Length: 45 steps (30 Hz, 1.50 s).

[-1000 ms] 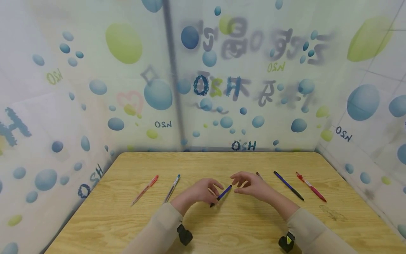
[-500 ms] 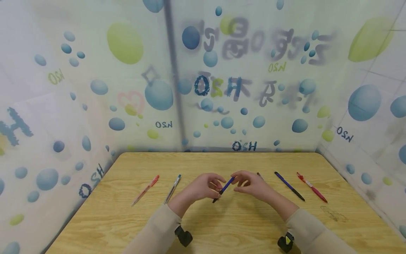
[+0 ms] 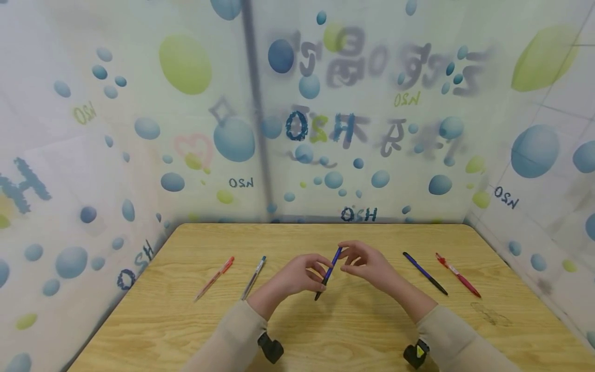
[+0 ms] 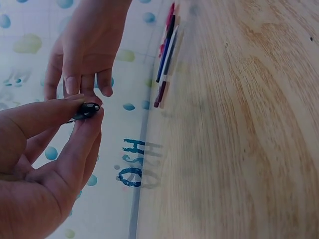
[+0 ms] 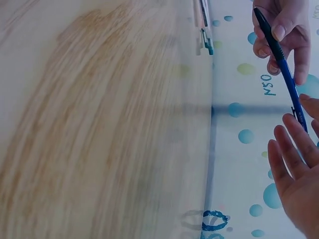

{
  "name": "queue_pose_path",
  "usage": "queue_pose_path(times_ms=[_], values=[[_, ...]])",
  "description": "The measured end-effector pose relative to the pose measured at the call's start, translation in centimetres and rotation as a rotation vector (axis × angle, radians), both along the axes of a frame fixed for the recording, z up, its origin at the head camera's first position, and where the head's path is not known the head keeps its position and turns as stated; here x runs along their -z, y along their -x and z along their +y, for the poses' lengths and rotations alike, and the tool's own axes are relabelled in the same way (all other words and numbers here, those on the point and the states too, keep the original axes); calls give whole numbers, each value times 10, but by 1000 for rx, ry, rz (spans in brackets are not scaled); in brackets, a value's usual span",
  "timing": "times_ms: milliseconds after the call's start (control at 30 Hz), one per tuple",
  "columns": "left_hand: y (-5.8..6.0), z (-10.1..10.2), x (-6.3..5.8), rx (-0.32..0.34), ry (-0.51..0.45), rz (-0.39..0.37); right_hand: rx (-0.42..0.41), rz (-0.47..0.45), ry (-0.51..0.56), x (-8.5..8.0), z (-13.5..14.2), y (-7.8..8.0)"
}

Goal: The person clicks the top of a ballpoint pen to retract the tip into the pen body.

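Note:
In the head view my left hand [image 3: 299, 276] pinches a blue pen [image 3: 332, 262] with a black grip, between thumb and fingers. The pen stands steeply tilted above the table, its black tip pointing down. My right hand [image 3: 369, 263] is at the pen's upper end, with the index fingertip at or very near it and the thumb apart. Its fingers look loosely bent in the head view and fairly straight in the right wrist view. From the left wrist, the pen [image 4: 88, 109] is seen nearly end-on.
On the wooden table [image 3: 297, 336], a red pen [image 3: 215, 279] and a clear pen with a blue top [image 3: 253, 278] lie to the left. Another blue pen [image 3: 425, 273] and a dark red pen [image 3: 458, 275] lie right. A short maroon piece [image 4: 160, 94] shows in the left wrist view.
My left hand has lifted the blue pen off the table and tilted it more upright. The right hand has risen slightly, staying by the pen's upper end.

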<state>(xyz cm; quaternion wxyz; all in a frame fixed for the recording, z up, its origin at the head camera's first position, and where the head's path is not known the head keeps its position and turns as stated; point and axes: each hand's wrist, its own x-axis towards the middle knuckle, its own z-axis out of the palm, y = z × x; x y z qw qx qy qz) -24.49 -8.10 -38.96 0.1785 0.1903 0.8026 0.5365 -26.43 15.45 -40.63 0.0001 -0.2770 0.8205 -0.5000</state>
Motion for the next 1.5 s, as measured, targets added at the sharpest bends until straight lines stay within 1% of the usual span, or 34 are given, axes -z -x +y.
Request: queue_pose_path(times_ms=[200, 300, 400, 467, 633, 700, 867, 1100, 1233, 1367, 1500], values=[[1, 3, 3, 2, -19, 31, 49, 20, 32, -4, -5, -2], [1, 6, 3, 6, -25, 65, 74, 49, 45, -8, -7, -4], [0, 7, 3, 4, -21, 97, 80, 62, 63, -13, -10, -6], [-1, 8, 4, 0, -22, 111, 84, 58, 76, -16, -13, -8], [-4, 10, 8, 15, -51, 149, 116, 36, 113, -21, -17, -11], [-4, 11, 10, 21, -61, 164, 127, 32, 126, -22, -18, -12], [-7, 14, 10, 28, -76, 189, 135, 23, 155, -22, -18, -13], [-8, 18, 8, 17, -102, 202, 131, -2, 227, -23, -19, -12], [-9, 20, 8, 6, -123, 208, 116, 11, 271, -23, -20, -11], [-9, 20, 8, -3, -162, 188, 99, 25, 309, -24, -20, -11], [-7, 19, 9, -26, -203, 151, 83, 11, 343, -25, -19, -11]])
